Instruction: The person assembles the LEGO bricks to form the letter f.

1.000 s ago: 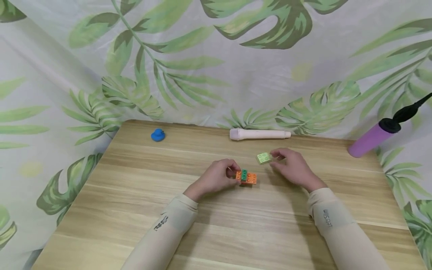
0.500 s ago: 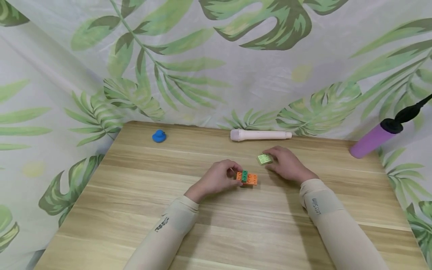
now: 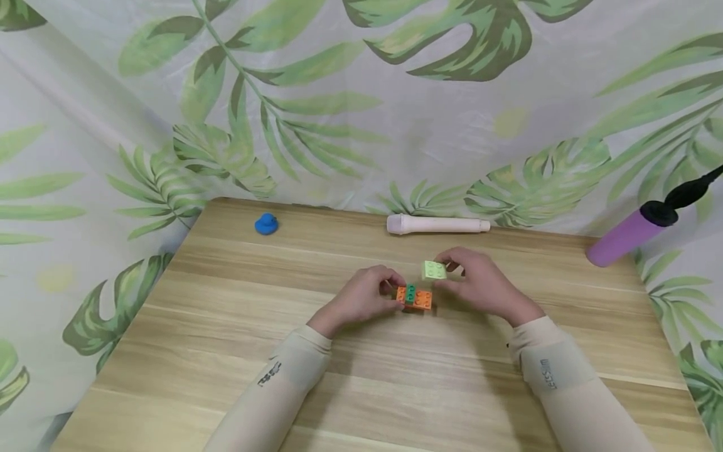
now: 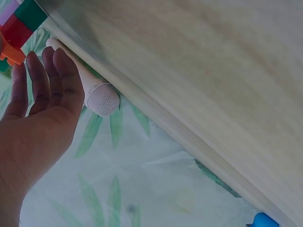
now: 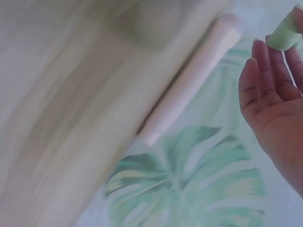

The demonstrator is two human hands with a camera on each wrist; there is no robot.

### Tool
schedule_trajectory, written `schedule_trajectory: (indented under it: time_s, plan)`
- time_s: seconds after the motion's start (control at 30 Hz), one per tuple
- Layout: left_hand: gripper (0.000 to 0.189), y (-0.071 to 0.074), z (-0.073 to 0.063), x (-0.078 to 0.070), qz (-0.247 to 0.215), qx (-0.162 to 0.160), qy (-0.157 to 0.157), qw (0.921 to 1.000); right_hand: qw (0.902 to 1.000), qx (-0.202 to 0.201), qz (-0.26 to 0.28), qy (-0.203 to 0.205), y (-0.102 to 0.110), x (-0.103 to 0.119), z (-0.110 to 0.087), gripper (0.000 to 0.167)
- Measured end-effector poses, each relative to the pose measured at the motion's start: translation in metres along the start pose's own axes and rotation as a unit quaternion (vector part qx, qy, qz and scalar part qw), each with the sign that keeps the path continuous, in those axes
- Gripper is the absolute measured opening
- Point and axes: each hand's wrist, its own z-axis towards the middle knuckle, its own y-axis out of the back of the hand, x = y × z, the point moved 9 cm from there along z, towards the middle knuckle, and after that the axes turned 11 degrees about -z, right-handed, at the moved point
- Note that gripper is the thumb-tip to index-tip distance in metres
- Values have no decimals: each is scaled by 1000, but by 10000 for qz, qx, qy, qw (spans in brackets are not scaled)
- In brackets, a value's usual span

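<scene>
My left hand (image 3: 364,296) pinches the left end of a small stack of toy building bricks. On top of that stack is an orange brick (image 3: 425,300) with a narrow green brick (image 3: 410,294) across it. The left wrist view shows a red brick (image 4: 17,32) and a darker green brick (image 4: 31,14) under the orange. My right hand (image 3: 480,280) holds a light green four-stud brick (image 3: 433,270) by its right side, raised off the table, just behind and slightly right of the stack. In the right wrist view that brick sits between the fingertips, partly cut off by the frame.
A pale pink microphone (image 3: 443,225) lies along the table's back edge. At the back left sits a blue rubber duck (image 3: 267,224). A purple cylinder (image 3: 626,242) with a black top stands at the right rear. Leaf-patterned cloth hangs behind the wooden table (image 3: 226,351).
My right hand closed its grip on the light green brick, lifted it from the table and brought it slightly left, nearer the stack. The left hand has stayed put with its bricks.
</scene>
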Motion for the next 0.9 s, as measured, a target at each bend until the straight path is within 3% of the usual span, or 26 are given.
schedule_trajectory:
  time_s: [0.27,0.9]
  plan:
    - [30,-2,0,1,-58,9,-9,10000,9995,134,-12,281,-8,34,-8,28]
    - [30,0,0,2,-129,-4,-38,9999,9991,128,-181,375,-12,37,-8,28]
